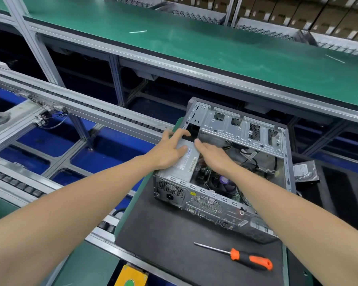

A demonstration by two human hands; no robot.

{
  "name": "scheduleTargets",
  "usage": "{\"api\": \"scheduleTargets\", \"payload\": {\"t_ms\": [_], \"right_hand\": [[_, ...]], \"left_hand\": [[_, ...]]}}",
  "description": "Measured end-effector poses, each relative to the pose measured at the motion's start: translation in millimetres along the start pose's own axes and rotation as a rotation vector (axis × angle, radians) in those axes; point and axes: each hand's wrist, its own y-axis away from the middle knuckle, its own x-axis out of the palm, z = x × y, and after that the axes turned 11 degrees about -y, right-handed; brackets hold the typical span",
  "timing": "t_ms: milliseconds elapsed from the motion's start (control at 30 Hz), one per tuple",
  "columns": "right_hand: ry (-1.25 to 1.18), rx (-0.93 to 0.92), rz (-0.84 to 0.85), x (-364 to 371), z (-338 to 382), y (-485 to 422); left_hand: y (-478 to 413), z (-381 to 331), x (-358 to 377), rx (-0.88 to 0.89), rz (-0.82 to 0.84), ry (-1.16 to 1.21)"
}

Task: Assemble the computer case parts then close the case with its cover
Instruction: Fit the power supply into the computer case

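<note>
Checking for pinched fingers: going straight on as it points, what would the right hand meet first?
Probably the fingers of the left hand, just ahead of the right hand; depth is unclear.

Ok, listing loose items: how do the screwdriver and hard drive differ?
The screwdriver lies in front of the case, the hard drive to its right. The screwdriver is thin with an orange grip; the hard drive is flat and boxy. Both lie outside the case.

Case (215, 205) was bare silver-grey metal, its rear vents a fine perforated mesh. Power supply (182, 162) was grey with a white label. Mat (163, 234) was black. Screwdriver (236, 254) had an orange-and-black handle and a silver shaft. Belt (194, 44) was green. Box (130, 273) was yellow with a green button.
</note>
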Motion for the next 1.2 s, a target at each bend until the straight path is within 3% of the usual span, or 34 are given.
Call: {"api": "scheduleTargets", "payload": {"t_ms": [100, 200, 333, 433, 500, 600, 733, 1200], "right_hand": [[0.013, -0.112, -0.208, -18.5, -3.8, -12.8], [0.233, -0.032, -0.146, -24.9, -4.8, -22.0], [0.226, 0.111, -0.086, -16.9, -10.4, -35.4], [0.381, 0.12, -0.012, -16.1, -11.5, -46.3], [0.526, 0.06, 0.034, -13.3, -14.6, -49.0], [0.68, -0.052, 0.018, -5.8, -26.8, -54.7], [0.739, -0.209, -0.028, -1.7, -31.2, -60.9], [0.417, -0.285, 0.04, 0.4, -38.2, -69.7]], "left_hand": [[6.8, 0.6, -2.7, 0.113, -0.06, -0.25], [5.0, -11.1, -10.1, 0.264, -0.113, -0.528], [-6.0, -39.9, -7.2, 0.23, -0.047, -0.917], [-15.3, -50.2, 0.9, 0.196, 0.087, -1.108], [-19.2, -51.3, 4.0, 0.22, 0.116, -1.11], [-21.4, -49.4, 5.1, 0.281, 0.028, -1.106], [-25.7, -43.0, 9.0, 0.328, -0.081, -1.143], [-39.0, -40.4, 13.7, 0.244, 0.006, -1.046]]}}
